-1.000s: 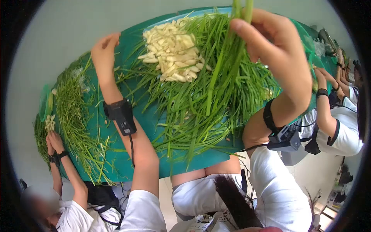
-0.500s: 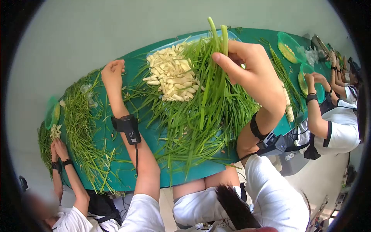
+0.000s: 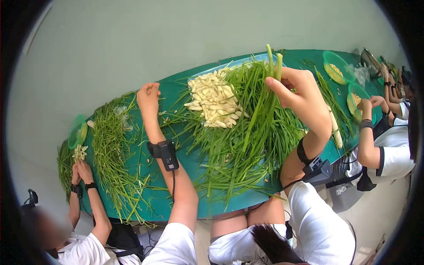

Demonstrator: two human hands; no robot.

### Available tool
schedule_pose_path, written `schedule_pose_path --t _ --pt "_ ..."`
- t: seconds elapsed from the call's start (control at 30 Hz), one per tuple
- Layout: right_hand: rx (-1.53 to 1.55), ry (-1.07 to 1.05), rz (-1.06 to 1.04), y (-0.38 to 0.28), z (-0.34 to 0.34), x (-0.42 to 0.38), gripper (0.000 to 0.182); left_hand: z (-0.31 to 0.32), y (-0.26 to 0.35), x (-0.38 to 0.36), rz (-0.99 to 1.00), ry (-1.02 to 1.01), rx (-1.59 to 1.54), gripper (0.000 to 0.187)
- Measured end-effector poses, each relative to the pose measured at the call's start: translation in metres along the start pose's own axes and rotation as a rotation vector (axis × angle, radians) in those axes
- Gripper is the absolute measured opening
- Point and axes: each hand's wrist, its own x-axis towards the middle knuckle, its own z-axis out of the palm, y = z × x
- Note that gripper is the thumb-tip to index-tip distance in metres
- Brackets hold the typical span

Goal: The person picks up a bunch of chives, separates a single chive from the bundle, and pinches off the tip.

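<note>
Green stalks (image 3: 261, 105) are hanging pinched in my right fingers (image 3: 274, 86), thick ends up, leaves slanting toward the worktop's (image 3: 194, 170) near edge, while my left fingers (image 3: 151, 87), farther off by its far edge, are curling, around what I cannot tell.

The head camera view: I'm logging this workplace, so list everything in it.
Table: one, green, centre
Tray: one, blue, far centre
Cut stem pieces: many, cream, on tray
Loose leafy stalks: many, green, over tray
Other leafy heaps: several, green, both sides
Cob-like item: one, pale, right
Bowls: at least three, green, both sides
Metal bowl: one, silvery, far right
Plastic bags: two, clear, both sides
Wall: one, grey-green, behind
Co-workers: several, white-shirted, both sides
Wrist devices: two, black, wearer's arms
Left hand: one, fingers curled, left
Right hand: one, grip on upright stalks
</note>
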Motion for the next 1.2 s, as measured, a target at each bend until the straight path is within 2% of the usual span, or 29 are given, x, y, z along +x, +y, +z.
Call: schedule_pose_path --t 0.1,0.27,0.4,0.47,0.5,0.57,0.6,0.67,0.77,0.8,0.93,1.0,1.2 --pt "-0.018 -0.022 -0.037 -0.002 0.008 0.002 0.026 0.0 0.003 -0.001 0.064 -0.071 0.036 0.021" --pt "-0.096 -0.113 -0.086 -0.003 0.016 0.008 0.026 0.006 0.037 -0.015 0.14 -0.014 0.061 0.027" --pt "-0.013 -0.088 -0.078 -0.006 0.023 0.008 0.027 0.005 0.063 -0.029 0.196 -0.076 0.04 0.031" --pt "-0.067 -0.097 -0.067 -0.009 0.022 0.008 0.027 0.007 0.08 -0.038 0.261 -0.211 0.051 0.034" --pt "-0.066 -0.102 -0.073 -0.01 0.022 0.009 0.027 0.008 0.089 -0.042 0.258 -0.203 0.052 0.034" --pt "-0.12 -0.137 -0.079 -0.011 0.023 0.008 0.027 0.012 0.103 -0.054 0.349 -0.415 -0.024 0.032" --pt "-0.117 -0.166 -0.072 -0.015 0.023 0.008 0.026 0.015 0.11 -0.061 0.34 -0.415 -0.018 0.032" --pt "-0.114 -0.178 -0.087 -0.015 0.028 0.007 0.026 0.022 0.123 -0.073 0.446 -0.553 -0.229 0.023" --pt "-0.113 -0.225 -0.076 -0.02 0.028 0.007 0.025 0.024 0.138 -0.087 0.359 -0.644 -0.386 0.022" --pt "-0.119 -0.236 -0.1 -0.019 0.028 0.007 0.025 0.026 0.137 -0.086 0.386 -0.658 -0.368 0.023" --pt "-0.145 -0.247 -0.163 -0.016 0.028 0.005 0.025 0.022 0.146 -0.093 0.495 -0.611 -0.305 0.017" --pt "-0.152 -0.249 -0.143 -0.015 0.028 0.005 0.025 0.022 0.148 -0.091 0.697 -0.512 -0.24 0.019" --pt "-0.161 -0.251 -0.157 -0.014 0.03 0.005 0.026 0.019 0.154 -0.095 0.821 -0.403 -0.213 0.013"
